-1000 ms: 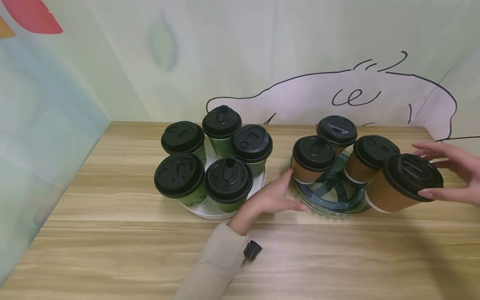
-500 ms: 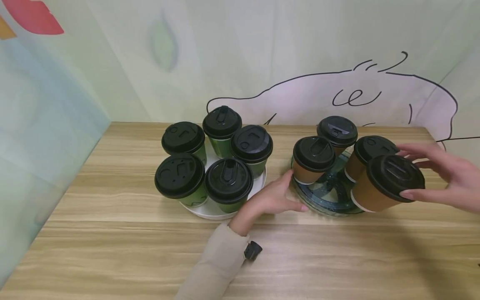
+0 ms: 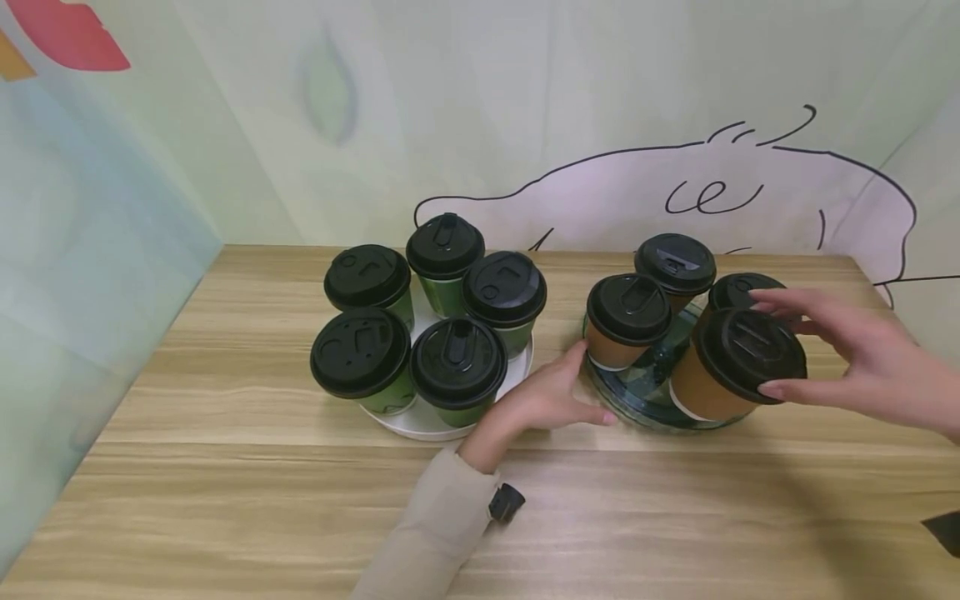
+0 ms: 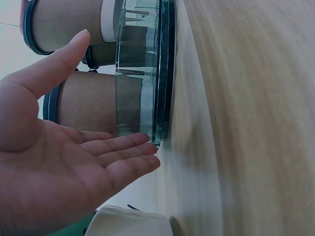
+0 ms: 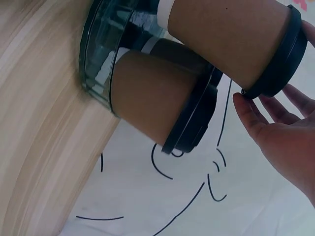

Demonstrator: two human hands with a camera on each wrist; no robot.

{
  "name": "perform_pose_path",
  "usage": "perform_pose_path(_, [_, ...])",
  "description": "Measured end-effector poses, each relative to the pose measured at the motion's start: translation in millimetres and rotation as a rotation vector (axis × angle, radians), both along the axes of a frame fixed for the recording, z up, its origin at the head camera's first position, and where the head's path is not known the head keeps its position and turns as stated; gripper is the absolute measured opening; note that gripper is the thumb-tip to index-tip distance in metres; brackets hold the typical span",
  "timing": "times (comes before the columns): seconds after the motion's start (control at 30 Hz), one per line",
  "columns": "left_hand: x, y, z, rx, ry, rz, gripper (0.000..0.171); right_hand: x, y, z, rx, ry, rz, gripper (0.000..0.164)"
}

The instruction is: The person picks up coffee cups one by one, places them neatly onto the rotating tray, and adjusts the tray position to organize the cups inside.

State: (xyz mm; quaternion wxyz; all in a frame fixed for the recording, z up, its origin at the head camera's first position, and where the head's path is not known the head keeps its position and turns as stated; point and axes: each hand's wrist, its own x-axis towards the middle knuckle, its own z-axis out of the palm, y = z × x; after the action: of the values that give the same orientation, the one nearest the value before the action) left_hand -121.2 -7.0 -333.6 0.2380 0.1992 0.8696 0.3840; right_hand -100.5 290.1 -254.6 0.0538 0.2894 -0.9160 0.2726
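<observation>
My right hand [image 3: 862,358] pinches the black lid of a brown paper coffee cup [image 3: 712,379] between thumb and fingers. The cup tilts, and in the right wrist view its white base overlaps the rim of the round clear glass tray [image 5: 96,93]; whether it touches the tray I cannot tell. Three more lidded brown cups stand in the tray: one at the left [image 3: 626,321], one at the back [image 3: 675,262] and one at the right [image 3: 738,292], partly hidden. My left hand [image 4: 83,157] has extended fingers at the tray's left side, thumb raised, holding nothing.
Left of the glass tray, a round white tray [image 3: 427,429] bears several green cups with black lids, close to my left forearm. Behind the wooden table [image 3: 225,500] rises a printed backdrop [image 3: 480,108].
My right hand has carried the held brown cup leftward over the glass tray, and it now covers more of the right-hand cup. My left hand has stayed put.
</observation>
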Motion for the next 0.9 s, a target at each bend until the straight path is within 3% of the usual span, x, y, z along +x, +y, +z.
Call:
perform_pose_path(0.57, [0.0, 0.9, -0.7, 0.002, 0.007, 0.003, 0.096, -3.7, -14.7, -7.8, 0.046, 0.009, 0.038, 0.087])
perform_pose_path(0.9, [0.8, 0.6, 0.4, -0.001, 0.009, -0.002, 0.097, -1.9, -17.9, -14.0, 0.03, -0.014, -0.002, 0.087])
